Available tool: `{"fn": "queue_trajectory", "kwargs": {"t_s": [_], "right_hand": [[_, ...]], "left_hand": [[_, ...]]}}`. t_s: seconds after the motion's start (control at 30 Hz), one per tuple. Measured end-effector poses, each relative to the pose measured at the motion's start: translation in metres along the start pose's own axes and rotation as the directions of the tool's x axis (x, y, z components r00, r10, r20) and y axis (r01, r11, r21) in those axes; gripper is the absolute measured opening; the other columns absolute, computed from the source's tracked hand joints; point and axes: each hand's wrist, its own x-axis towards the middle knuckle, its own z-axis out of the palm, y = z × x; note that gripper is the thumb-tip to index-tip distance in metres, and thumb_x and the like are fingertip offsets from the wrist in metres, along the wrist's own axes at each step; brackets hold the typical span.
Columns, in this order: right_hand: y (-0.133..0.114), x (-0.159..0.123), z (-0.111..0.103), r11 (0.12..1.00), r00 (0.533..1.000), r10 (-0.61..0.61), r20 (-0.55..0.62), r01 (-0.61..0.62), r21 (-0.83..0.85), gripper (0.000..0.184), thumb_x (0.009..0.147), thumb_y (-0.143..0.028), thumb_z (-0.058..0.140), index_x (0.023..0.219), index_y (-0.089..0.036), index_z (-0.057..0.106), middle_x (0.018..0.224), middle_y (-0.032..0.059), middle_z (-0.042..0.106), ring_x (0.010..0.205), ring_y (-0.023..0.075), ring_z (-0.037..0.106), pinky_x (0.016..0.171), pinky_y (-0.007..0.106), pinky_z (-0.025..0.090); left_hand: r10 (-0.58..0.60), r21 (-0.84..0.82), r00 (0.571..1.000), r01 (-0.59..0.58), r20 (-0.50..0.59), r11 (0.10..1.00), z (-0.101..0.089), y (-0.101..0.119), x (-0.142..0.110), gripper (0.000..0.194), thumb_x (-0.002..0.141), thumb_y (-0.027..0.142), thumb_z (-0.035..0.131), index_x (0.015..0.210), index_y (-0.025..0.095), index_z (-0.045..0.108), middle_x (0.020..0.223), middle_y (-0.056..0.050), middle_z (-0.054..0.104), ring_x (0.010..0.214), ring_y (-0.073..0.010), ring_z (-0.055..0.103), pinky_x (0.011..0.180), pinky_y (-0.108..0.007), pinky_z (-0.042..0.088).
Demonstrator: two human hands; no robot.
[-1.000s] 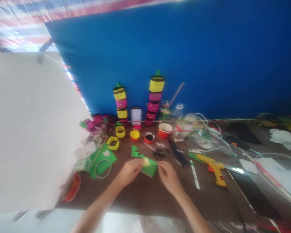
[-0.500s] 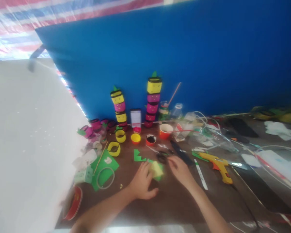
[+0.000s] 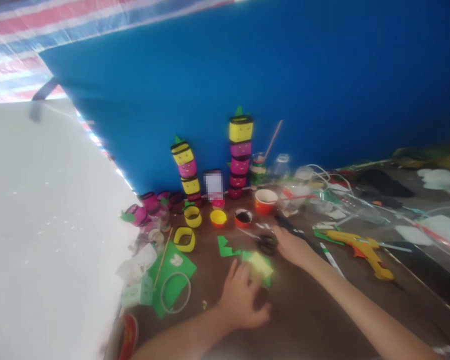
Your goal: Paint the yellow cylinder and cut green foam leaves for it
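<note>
My left hand (image 3: 245,297) rests low over the table with its thumb spread from the fingers. Its fingertips are at the edge of a green foam or paper piece (image 3: 269,281) with a pale yellow piece (image 3: 260,265) on it. Just beyond lies a jagged green cutout (image 3: 225,248). My right hand (image 3: 287,244) reaches forward beside dark-handled scissors (image 3: 267,244), which lie on the table. Blur smears its fingertips, near small white scraps (image 3: 261,226); whether they hold anything is unclear.
Two stacks of yellow and magenta rings, left (image 3: 188,169) and right (image 3: 240,150), stand by the blue panel (image 3: 322,90). A yellow glue gun (image 3: 362,245) and white marker (image 3: 332,259) lie right. Green sheet (image 3: 165,265), clear ring (image 3: 176,292) and paper cups (image 3: 266,201) lie around.
My right hand has moved forward, past the scissors' handles. My left hand stays by the yellow and green pieces. The whole view has shifted slightly.
</note>
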Motion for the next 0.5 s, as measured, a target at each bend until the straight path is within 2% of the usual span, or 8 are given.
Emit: {"fn": "queue_trajectory", "kwargs": {"t_s": [0.1,0.2,0.27,0.33,0.4,0.43,0.5], "right_hand": [[-0.003,-0.005,0.0,1.0,1.0,-0.012,0.012,0.012,-0.011,0.047,0.071,-0.007,0.048,0.117,-0.014,0.055,0.091,0.013,0.064,0.062,0.0209,0.063,0.054,0.027,0.039],[0.005,-0.01,-0.01,0.999,0.998,-0.048,-0.038,0.048,0.01,0.03,0.077,-0.013,0.044,0.099,-0.018,0.064,0.092,0.0109,0.064,0.07,0.0215,0.064,0.062,0.031,0.045],[0.012,-0.012,-0.02,0.993,0.991,-0.083,-0.101,0.091,0.074,0.029,0.081,-0.016,0.038,0.091,-0.019,0.065,0.089,0.0088,0.065,0.077,0.0201,0.064,0.07,0.031,0.048],[0.014,-0.012,-0.027,0.928,0.948,-0.157,-0.279,0.237,0.286,0.032,0.081,-0.016,0.038,0.095,-0.02,0.066,0.086,0.0074,0.067,0.075,0.0193,0.064,0.068,0.031,0.05],[0.01,-0.011,-0.029,0.867,0.885,-0.163,-0.437,0.34,0.364,0.031,0.078,-0.017,0.043,0.098,-0.022,0.067,0.09,0.0059,0.069,0.078,0.0193,0.065,0.07,0.032,0.052],[0.005,-0.01,-0.027,0.852,0.856,-0.146,-0.496,0.363,0.377,0.029,0.079,-0.018,0.045,0.098,-0.023,0.067,0.092,0.0052,0.069,0.079,0.0192,0.066,0.072,0.033,0.052],[-0.007,-0.01,-0.019,0.818,0.832,-0.165,-0.53,0.415,0.397,0.025,0.081,-0.02,0.047,0.096,-0.024,0.068,0.087,0.0029,0.071,0.076,0.0175,0.067,0.071,0.031,0.053]], "left_hand": [[0.006,0.003,1.0,-0.006,-0.016,1.0,0.002,0.001,-0.001,0.064,0.077,0.057,0.047,0.13,0.022,0.043,0.129,-0.016,0.047,0.125,-0.0307,0.042,0.108,-0.054,0.024],[0.023,0.011,0.999,-0.022,-0.028,1.0,0.002,0.001,-0.002,0.063,0.079,0.056,0.044,0.131,0.022,0.041,0.13,-0.015,0.048,0.127,-0.0294,0.04,0.11,-0.054,0.021],[0.029,0.008,0.999,-0.028,-0.034,1.0,0.001,0.002,-0.002,0.062,0.081,0.055,0.042,0.134,0.023,0.038,0.134,-0.012,0.047,0.13,-0.0274,0.036,0.112,-0.052,0.02],[0.044,0.017,0.999,-0.043,-0.021,0.999,0.0,0.004,-0.003,0.062,0.083,0.053,0.04,0.136,0.022,0.035,0.135,-0.009,0.047,0.132,-0.027,0.034,0.112,-0.05,0.021],[0.047,0.043,0.999,-0.046,-0.009,0.998,0.0,0.006,-0.003,0.063,0.085,0.052,0.038,0.138,0.019,0.033,0.135,-0.009,0.048,0.129,-0.0264,0.038,0.111,-0.047,0.026],[0.043,0.063,0.999,-0.043,0.003,0.997,0.0,0.006,-0.004,0.063,0.085,0.051,0.037,0.139,0.019,0.031,0.135,-0.008,0.049,0.127,-0.0264,0.041,0.109,-0.046,0.029],[0.036,0.121,0.999,-0.039,0.021,0.992,0.002,0.008,-0.005,0.064,0.086,0.052,0.036,0.14,0.018,0.032,0.134,-0.009,0.05,0.122,-0.0274,0.046,0.103,-0.045,0.035]]}}
